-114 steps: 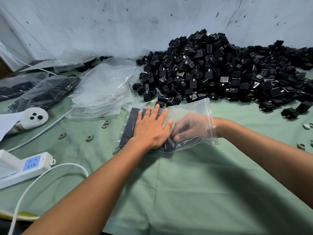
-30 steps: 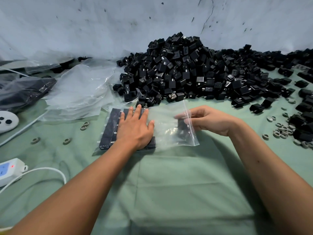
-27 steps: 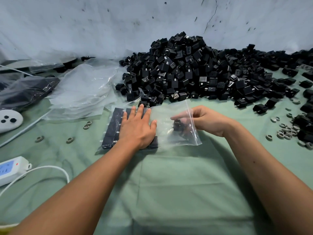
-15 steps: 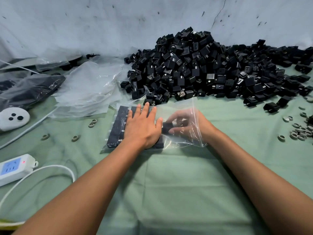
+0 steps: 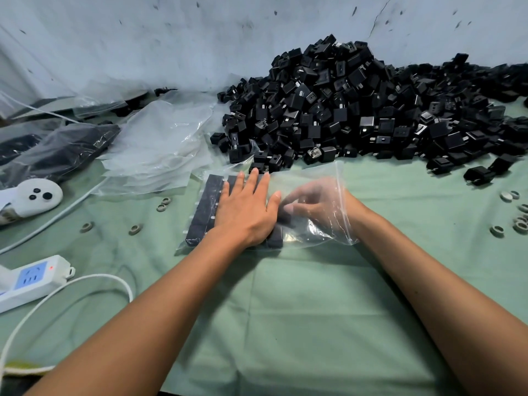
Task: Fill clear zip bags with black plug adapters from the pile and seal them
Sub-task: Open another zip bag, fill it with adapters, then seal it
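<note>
right hand point(image 5: 317, 208) has gone deeper into the clear zip bag point(image 5: 323, 181) since half a second ago, now in past the wrist; its fingers are curled and its fingertips point(image 5: 290, 208) sit at a black adapter point(image 5: 284, 217) beside the packed rows, but it's blurred through the plastic, so can't tell if it's pinching that adapter or just nudging it; left hand point(image 5: 245, 207) hasn't shifted, flat and spread, palm pressing down on the rows of adapters point(image 5: 204, 207) through the top film; bag lies flat on the green cloth point(image 5: 314, 310), mouth to the right, unsealed; adapter pile point(image 5: 357, 110) heaped against the wall just behind the bag; empty bags point(image 5: 160, 144) stacked to the left of the pile, filled bags point(image 5: 60, 150) further left; white power strip point(image 5: 31, 278) near the left edge; small grey rings point(image 5: 163, 204) scattered on the cloth
</note>
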A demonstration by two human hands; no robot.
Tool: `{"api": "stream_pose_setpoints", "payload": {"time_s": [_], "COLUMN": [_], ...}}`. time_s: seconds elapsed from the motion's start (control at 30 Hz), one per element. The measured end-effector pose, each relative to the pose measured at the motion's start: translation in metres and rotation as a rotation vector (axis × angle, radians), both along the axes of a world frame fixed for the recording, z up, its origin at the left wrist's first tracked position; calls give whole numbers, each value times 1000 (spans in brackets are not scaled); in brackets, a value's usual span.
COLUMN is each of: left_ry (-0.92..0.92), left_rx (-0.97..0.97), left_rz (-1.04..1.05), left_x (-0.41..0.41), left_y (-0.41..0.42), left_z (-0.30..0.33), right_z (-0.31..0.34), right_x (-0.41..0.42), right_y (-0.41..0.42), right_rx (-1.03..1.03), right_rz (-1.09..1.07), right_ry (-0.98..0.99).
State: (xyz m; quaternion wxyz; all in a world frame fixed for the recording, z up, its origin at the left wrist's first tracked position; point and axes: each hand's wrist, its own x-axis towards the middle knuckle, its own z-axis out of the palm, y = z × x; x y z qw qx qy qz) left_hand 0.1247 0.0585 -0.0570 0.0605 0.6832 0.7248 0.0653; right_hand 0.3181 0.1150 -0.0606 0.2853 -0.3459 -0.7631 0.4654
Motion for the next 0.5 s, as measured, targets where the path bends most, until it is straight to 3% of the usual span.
{"api": "stream_pose_setpoints", "payload": {"time_s": [0.13,0.27,0.4,0.5], "left_ry": [-248,-428,-468,-544], "left_rx": [105,176,208,107], "left_rz": [17,75,-11,-139], "left_x": [-5,-17,-16,-11], "left_y": [1,22,52,69], "left_z": [17,41,57,65], "right_z": [-3,-2,2,1], "right_x": [-4,-5,-5,-4], "right_y": [-6,-8,-11,-10], "right_rx": [-34,19,66,114], "right_rz": [17,-33,-38,-20], "right_ry": [37,-56,-120,-190]}}
